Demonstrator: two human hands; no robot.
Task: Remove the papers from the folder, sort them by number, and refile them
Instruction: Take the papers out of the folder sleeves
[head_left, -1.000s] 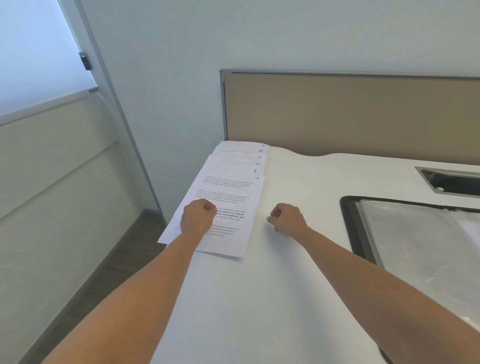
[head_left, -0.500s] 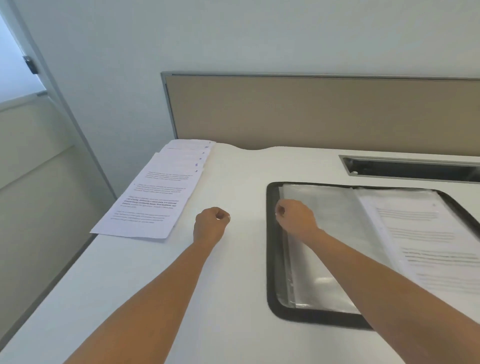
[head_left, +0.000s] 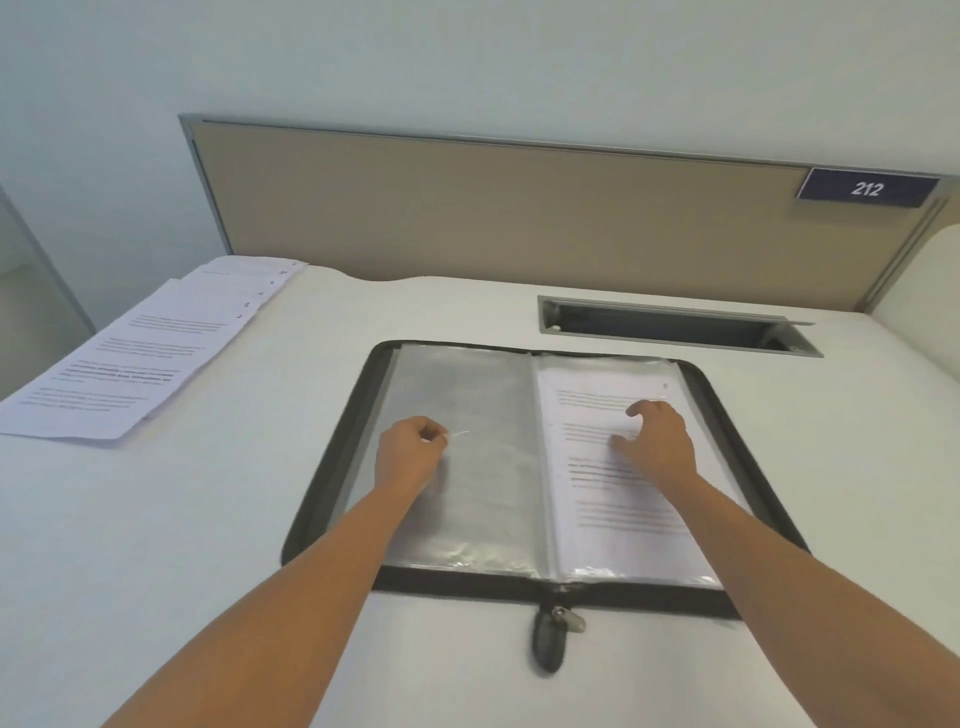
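- Lying open and flat on the white surface (head_left: 208, 545), the black zip folder (head_left: 337, 488) sits directly in front of the person, spine running away from them.
- The folder's left-hand page is an empty clear sleeve (head_left: 483, 499); the right-hand page holds a printed sheet (head_left: 613, 525) behind plastic, its text too blurred to read.
- The left hand (head_left: 410, 457) rests on the empty sleeve near the folder's left rim, its fingers curled shut into a fist. A thin bright glint shows on the plastic just beside the knuckles.
- The right hand (head_left: 657, 447) is over the printed sheet on the folder's right side, fingers spread and loosely bent with the thumb out. The tips touch the plastic and grip nothing.
- The zip pull (head_left: 550, 639) hangs off the folder's near edge at the spine, lying on the surface.
- Well to the left of the folder and further back lies a fanned stack of papers (head_left: 124, 374), each sheet stepped behind the next. Small handwritten marks sit at the top right corners, too small to make out.
- Just beyond the folder's far right corner is a recessed cable slot (head_left: 675, 327) with a grey metal frame.
- Behind the folder a tan partition panel (head_left: 467, 218) stands along the back of the surface, and at its right end is a dark plate reading 212 (head_left: 867, 188).
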